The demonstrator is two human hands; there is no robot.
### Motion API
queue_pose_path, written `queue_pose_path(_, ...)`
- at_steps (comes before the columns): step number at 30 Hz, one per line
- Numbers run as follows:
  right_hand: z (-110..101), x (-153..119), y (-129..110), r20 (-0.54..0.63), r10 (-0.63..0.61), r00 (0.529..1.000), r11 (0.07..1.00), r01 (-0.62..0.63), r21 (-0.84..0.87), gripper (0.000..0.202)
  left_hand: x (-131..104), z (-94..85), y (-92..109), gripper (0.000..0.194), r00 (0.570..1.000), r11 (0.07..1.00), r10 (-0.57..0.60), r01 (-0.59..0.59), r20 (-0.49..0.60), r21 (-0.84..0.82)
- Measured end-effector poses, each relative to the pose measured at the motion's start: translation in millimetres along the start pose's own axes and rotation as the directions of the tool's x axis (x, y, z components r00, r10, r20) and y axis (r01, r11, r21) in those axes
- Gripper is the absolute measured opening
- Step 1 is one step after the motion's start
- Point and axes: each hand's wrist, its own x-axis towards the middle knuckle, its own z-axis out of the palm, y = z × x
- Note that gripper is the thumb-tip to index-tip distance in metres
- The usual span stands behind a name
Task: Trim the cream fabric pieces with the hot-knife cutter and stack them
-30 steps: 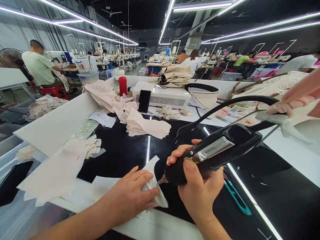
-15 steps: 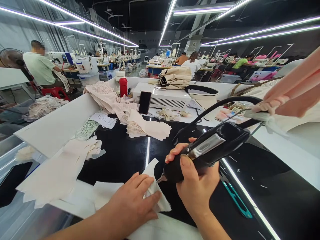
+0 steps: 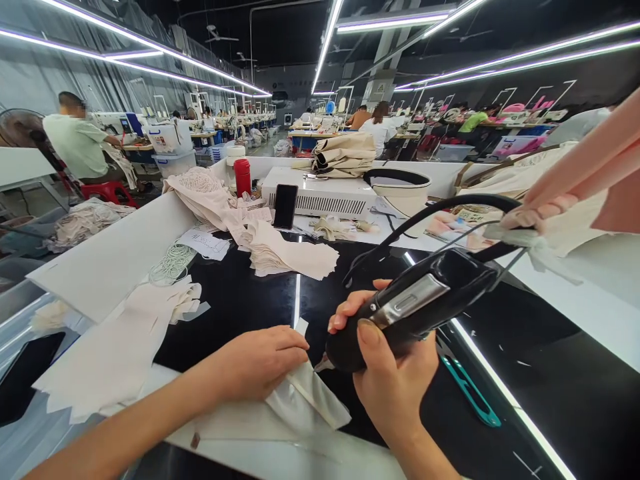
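In my right hand [image 3: 395, 373] is a black corded hand tool [image 3: 407, 307] with a metal plate on its side, my thumb lying along it. Its pointed metal tip angles down to the left, close beside the edge of a white fabric piece [image 3: 315, 393]. My left hand [image 3: 263, 363] is closed on that piece, fingers together and bent down over it; the fingertips are partly hidden. The fabric lies creased on the black tabletop, one narrow end showing beyond my fingers. Twisted pink cloth [image 3: 560, 187] is tied at the tool's cable end.
Teal thread snips [image 3: 470, 390] lie to the right. Stacked cream fabric pieces [image 3: 295, 250] sit ahead, more cut pieces [image 3: 115, 347] at left. Behind stand a phone [image 3: 285, 205], a white vented box [image 3: 320, 193] and a red flask [image 3: 243, 177]. A person [image 3: 80, 143] sits far left.
My left hand has shifted slightly up and left and its fingers have drawn together. The white fabric is now more creased and lifted. My right hand and the tool have barely moved.
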Motion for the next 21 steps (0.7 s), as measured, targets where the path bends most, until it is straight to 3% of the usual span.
queue_pose_path(6,-1,-1,0,0.001,0.006,1.000,1.000,-0.006,0.009,0.035,-5,-0.6,-12,0.028,1.000,1.000,0.001,0.000,0.022,-0.028)
queue_pose_path(15,1,0,-2,-0.008,-0.017,1.000,1.000,0.017,-0.002,0.033,-8,-6.0,-7,0.023,0.997,0.988,0.020,-0.032,0.079,0.154)
queue_pose_path(21,2,2,-3,-0.013,0.003,1.000,1.000,-0.002,0.014,0.034,-11,-4.7,-3,0.027,0.997,0.978,0.044,-0.055,0.059,0.201)
